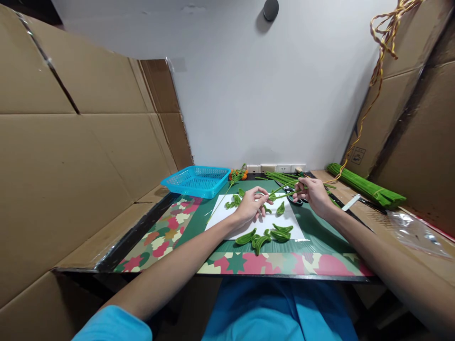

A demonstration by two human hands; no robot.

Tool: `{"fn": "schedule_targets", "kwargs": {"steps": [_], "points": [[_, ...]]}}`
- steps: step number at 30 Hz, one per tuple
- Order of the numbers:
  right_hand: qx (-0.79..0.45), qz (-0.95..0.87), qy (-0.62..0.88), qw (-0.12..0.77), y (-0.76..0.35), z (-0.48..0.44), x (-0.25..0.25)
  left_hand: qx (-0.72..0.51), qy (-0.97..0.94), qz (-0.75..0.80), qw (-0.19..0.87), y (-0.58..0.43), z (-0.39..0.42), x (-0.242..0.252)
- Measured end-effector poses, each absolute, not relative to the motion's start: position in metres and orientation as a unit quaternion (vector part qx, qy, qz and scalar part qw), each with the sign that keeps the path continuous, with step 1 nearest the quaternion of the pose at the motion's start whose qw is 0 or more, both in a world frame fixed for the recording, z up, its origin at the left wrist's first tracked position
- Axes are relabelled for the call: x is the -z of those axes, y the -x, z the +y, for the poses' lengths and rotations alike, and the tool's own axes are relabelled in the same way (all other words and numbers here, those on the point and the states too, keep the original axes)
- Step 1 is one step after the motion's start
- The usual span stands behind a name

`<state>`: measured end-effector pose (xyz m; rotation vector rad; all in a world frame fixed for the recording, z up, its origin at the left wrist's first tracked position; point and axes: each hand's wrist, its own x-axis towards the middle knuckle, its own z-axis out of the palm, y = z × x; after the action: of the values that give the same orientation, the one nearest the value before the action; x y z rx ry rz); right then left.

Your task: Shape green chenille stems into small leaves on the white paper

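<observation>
Between my hands stretch thin green pipe cleaners [284, 188], two strands spreading apart toward the right. My left hand [251, 204] pinches their left end between thumb and fingertips. The fingers of my right hand [314, 194] are closed on the other end. Beneath them lies a white sheet of paper [222, 227]. Fuzzy green leaf shapes [280, 208] are scattered over it, with a cluster of leaves [261, 242] at its front edge. Black-handled scissors [295, 201] lie just under my right hand, partly covered.
A blue plastic basket [199, 180] stands at the back left, beside orange flowers [240, 174] on a green stem. Loose green stems [280, 177] lie behind my hands. At right are a bundle of green pipe cleaners [366, 185], a white strip [351, 202] and a clear plastic bag [419, 229].
</observation>
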<state>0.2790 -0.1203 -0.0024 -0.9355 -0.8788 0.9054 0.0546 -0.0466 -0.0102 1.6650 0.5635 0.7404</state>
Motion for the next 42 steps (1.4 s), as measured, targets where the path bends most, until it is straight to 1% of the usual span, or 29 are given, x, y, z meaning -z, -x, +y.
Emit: {"fn": "schedule_targets", "kwargs": {"steps": [19, 31, 42], "points": [[-0.408, -0.374, 0.416, 0.722, -0.281, -0.12, 0.003, -0.311, -0.68, 0.267, 0.608, -0.054, -0.048, 0.007], [-0.407, -0.371, 0.417, 0.723, -0.281, -0.119, 0.004, -0.358, -0.639, 0.273, 0.623, -0.053, -0.047, 0.003], [-0.4, -0.366, 0.417, 0.73, -0.277, -0.121, 0.0, -0.334, -0.644, 0.274, 0.631, -0.051, -0.043, 0.004]]}}
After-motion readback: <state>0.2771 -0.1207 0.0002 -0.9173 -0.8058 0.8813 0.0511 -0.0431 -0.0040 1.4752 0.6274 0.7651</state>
